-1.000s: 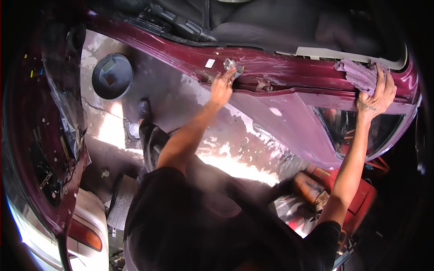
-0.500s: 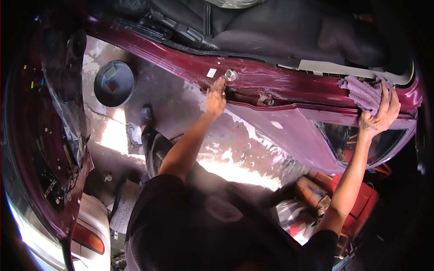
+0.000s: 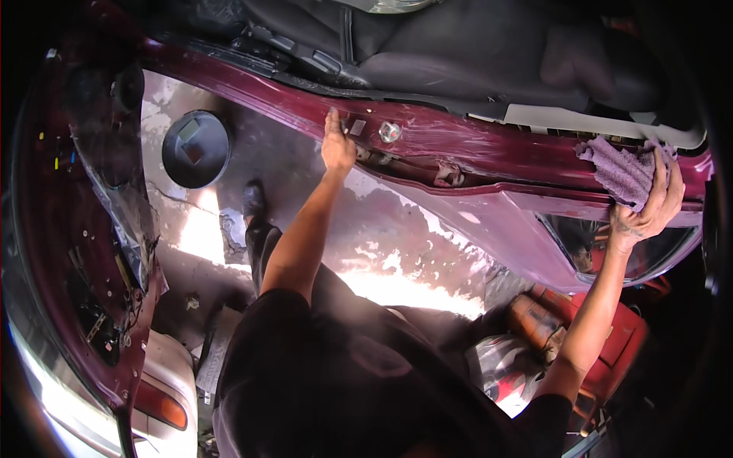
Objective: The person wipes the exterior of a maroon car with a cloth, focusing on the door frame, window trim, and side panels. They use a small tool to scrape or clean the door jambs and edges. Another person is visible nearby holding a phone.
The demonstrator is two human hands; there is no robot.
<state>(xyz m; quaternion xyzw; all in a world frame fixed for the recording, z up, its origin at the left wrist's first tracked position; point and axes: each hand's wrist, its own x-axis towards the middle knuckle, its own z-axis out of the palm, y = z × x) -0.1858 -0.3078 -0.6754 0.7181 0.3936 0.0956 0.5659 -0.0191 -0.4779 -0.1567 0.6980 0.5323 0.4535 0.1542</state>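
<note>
My left hand [image 3: 337, 146] presses on the edge of the maroon car body's door pillar [image 3: 298, 95], just left of a small pale square label [image 3: 357, 127] and a round metal striker [image 3: 390, 132]. Its fingers are bunched together, and whatever lies under them is hidden. At the right, my right hand [image 3: 649, 210] grips a crumpled purple cloth [image 3: 620, 169], which rests against the maroon frame. Some of the right fingers spread over the cloth's edge. Between the hands, a dark gap [image 3: 412, 168] runs along the bodywork.
A black round basin [image 3: 172, 164] with flat pieces inside stands on the stained floor. The opened door, stripped of trim [image 3: 92, 252], curves along the left. A dark car seat [image 3: 473, 69] lies beyond the pillar. At lower right are a red chair [image 3: 611, 351] and an orange-brown container [image 3: 532, 320].
My left hand has slid left along the pillar, from beside the striker to the label's left side. My right hand and the cloth have shifted slightly down and right.
</note>
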